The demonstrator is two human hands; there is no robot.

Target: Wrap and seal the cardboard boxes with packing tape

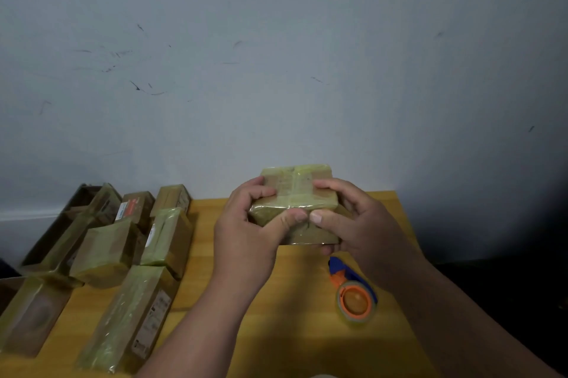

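Cardboard box (pixel 296 199), already tape-wrapped, sits lifted above the table (pixel 301 344) between your left hand (pixel 246 233) and right hand (pixel 359 224), fingers curled around it, thumbs meeting on the front edge. Press the tape end down firmly along that edge, working out wrinkles. Behind the yellow wooden table stands a scuffed pale wall (pixel 276 55).

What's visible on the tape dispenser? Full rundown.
The tape dispenser lies flat on the wooden table, near the right forearm and just below the held box. It has a blue body with an orange hub and front piece, and carries a roll of clear, yellowish tape. Neither the left hand nor the right hand touches it. The forearm hides its right edge.
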